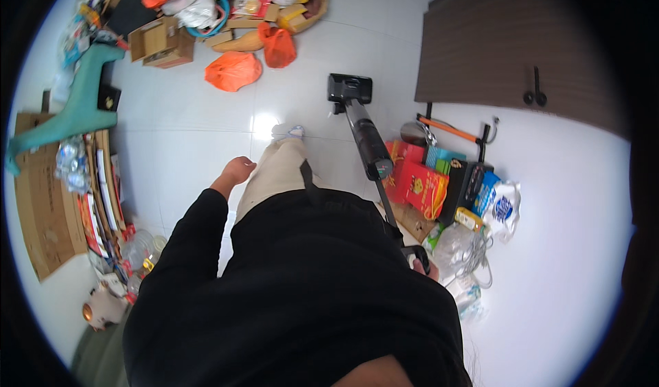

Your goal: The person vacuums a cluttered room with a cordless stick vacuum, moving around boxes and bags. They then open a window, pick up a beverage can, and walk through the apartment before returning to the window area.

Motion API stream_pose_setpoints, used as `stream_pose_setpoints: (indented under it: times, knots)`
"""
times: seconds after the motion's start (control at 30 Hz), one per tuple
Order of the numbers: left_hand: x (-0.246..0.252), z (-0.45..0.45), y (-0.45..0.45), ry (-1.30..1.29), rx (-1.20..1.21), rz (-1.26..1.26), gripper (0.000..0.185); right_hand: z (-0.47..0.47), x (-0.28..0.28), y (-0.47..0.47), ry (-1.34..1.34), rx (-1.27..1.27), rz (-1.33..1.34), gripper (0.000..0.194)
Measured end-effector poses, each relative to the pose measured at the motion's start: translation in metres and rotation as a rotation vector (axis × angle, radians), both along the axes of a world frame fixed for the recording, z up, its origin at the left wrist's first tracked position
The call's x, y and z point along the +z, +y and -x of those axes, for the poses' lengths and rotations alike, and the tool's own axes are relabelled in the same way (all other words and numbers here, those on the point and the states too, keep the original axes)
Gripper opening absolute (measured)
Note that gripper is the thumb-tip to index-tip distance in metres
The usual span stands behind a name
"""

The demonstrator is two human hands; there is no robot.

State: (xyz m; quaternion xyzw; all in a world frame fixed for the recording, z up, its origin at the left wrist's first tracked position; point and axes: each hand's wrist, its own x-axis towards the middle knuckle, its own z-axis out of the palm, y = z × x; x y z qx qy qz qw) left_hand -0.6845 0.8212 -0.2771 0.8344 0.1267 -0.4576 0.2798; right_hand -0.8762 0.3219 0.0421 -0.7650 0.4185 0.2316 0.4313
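Note:
My right hand (433, 272) grips the black loop handle (422, 254) of an upright floor cleaner, partly hidden by my dark top. From the handle a thin black pole (387, 201) leads to the grey and black body (368, 140), which has a small lit display on its end. The black floor head (350, 88) rests on the pale glossy floor tiles (206, 111), ahead and to the right of my feet. Beside my light trousers hangs my left hand (240, 170), loosely curled, with nothing seen in it. One patterned slipper (295, 132) shows below the trousers.
Orange plastic bags (234, 71), cardboard boxes (162, 42) and other clutter lie ahead. Along the left are a green plastic stool (77, 104) and stacked cardboard (46, 196). Red gift bags (419, 181) and an orange-barred frame (450, 128) stand right, near a brown cabinet (484, 52).

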Motion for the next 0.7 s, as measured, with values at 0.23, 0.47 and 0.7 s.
stream_pose_setpoints:
  times: [0.23,0.47,0.7]
  knots:
    - [-0.022,-0.038,0.006,0.014,-0.035,0.051,0.040,-0.030,0.014,0.016,-0.016,-0.184,-0.090,0.031]
    - [-0.016,-0.065,0.004,0.003,-0.068,0.095,0.037,-0.053,0.025,0.024,-0.053,-0.147,-0.085,0.027]
    - [-0.023,-0.074,0.009,0.000,-0.073,0.131,0.034,-0.076,0.033,0.041,-0.028,-0.045,0.031,0.023]
